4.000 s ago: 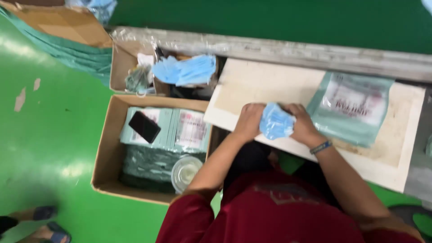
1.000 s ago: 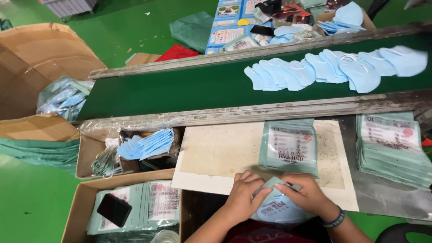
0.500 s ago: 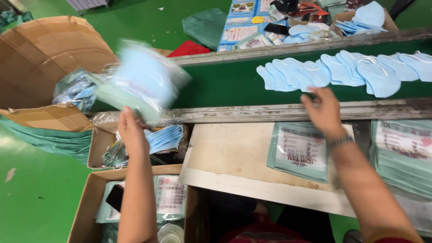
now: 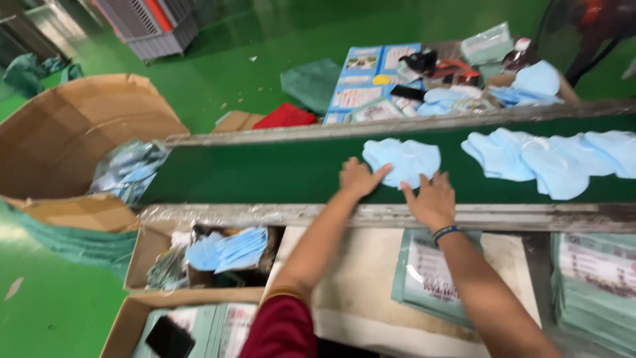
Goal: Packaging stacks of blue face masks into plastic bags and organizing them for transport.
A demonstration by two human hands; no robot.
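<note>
Both my arms reach forward over a green conveyor belt (image 4: 265,174). My left hand (image 4: 358,178) and my right hand (image 4: 432,199) lie with fingers spread on the near edge of a small stack of light blue face masks (image 4: 402,160) on the belt. Neither hand is closed around the stack. More blue masks (image 4: 550,163) lie overlapped in a row further right on the belt. Under my right forearm a green printed pouch (image 4: 424,273) rests on the pale work board (image 4: 358,265).
A pile of green pouches (image 4: 596,278) sits at the right. Left of the board are a small box with loose blue masks (image 4: 225,248), a box of filled pouches (image 4: 199,328) and a big open carton (image 4: 73,142) holding bagged masks. Beyond the belt lies clutter on the green floor.
My left hand, which was flinging a filled pouch toward the left, is back at the belt. Both hands now rest on a mask stack; the belt's masks have shifted.
</note>
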